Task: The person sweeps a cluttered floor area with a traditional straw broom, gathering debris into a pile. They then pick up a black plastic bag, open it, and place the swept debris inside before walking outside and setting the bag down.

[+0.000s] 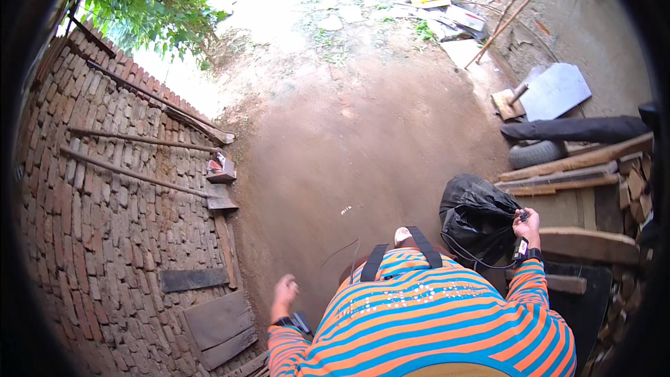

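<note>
A black plastic bag, bulging and gathered at its neck, hangs or rests at my right side; I cannot tell whether it touches the ground. My right hand grips the gathered neck. A dark cord loops below the bag toward my right wrist, which wears a strapped device. On the other side, my left hand is held out beside my body with nothing visible in it, its fingers loosely curled and slightly blurred. A dark band circles that wrist.
Along the left brick wall lean a shovel, another long-handled tool and wooden boards. To the right lie planks, a tyre, a dark roll and stacked wood. Bare earth stretches ahead.
</note>
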A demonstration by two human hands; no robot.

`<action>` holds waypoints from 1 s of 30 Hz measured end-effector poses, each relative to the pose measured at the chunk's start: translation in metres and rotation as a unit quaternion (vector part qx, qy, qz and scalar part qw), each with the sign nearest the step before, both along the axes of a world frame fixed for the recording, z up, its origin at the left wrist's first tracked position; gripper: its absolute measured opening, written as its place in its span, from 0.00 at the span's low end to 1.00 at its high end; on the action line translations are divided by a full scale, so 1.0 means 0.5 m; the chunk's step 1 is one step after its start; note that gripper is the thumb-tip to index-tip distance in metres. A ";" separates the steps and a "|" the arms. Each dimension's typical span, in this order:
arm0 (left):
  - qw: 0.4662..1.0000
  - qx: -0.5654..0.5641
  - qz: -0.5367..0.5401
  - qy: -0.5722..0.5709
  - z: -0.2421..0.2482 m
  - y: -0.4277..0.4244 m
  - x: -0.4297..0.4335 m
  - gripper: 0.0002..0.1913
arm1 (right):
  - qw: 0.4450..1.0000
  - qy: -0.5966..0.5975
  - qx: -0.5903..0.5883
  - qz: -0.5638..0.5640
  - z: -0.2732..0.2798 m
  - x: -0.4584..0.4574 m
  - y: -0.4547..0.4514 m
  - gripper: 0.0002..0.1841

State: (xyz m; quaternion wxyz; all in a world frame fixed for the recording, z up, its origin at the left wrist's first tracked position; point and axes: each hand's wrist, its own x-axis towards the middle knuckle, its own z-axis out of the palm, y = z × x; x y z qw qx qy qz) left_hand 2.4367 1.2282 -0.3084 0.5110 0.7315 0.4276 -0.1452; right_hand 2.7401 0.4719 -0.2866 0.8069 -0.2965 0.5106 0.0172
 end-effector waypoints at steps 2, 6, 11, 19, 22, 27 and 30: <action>0.990 -0.080 -0.025 0.112 -0.009 -0.038 0.007 0.19 | 1.000 0.024 -0.014 -0.002 -0.005 0.124 0.034 0.05; 0.978 -0.117 0.027 0.170 -0.055 -0.060 -0.011 0.21 | 0.998 0.053 -0.021 0.016 -0.026 0.373 0.099 0.05; 0.923 -0.197 0.272 0.186 -0.182 -0.026 0.025 0.21 | 0.993 0.103 -0.013 0.056 -0.088 0.665 0.222 0.05; 0.943 -0.209 0.259 -0.009 -0.193 0.253 0.530 0.05 | 0.973 0.106 -0.093 0.181 -0.041 1.037 0.414 0.08; 0.968 -0.082 0.234 -0.033 -0.124 0.404 0.744 0.19 | 0.952 0.138 -0.155 0.225 -0.031 1.166 0.529 0.07; 0.964 0.050 0.232 -0.118 -0.074 0.597 0.901 0.22 | 0.930 0.133 -0.108 0.324 -0.050 1.470 0.826 0.07; 0.950 0.010 0.305 -0.060 -0.083 0.639 0.895 0.21 | 0.914 0.134 -0.107 0.368 -0.095 1.674 1.055 0.09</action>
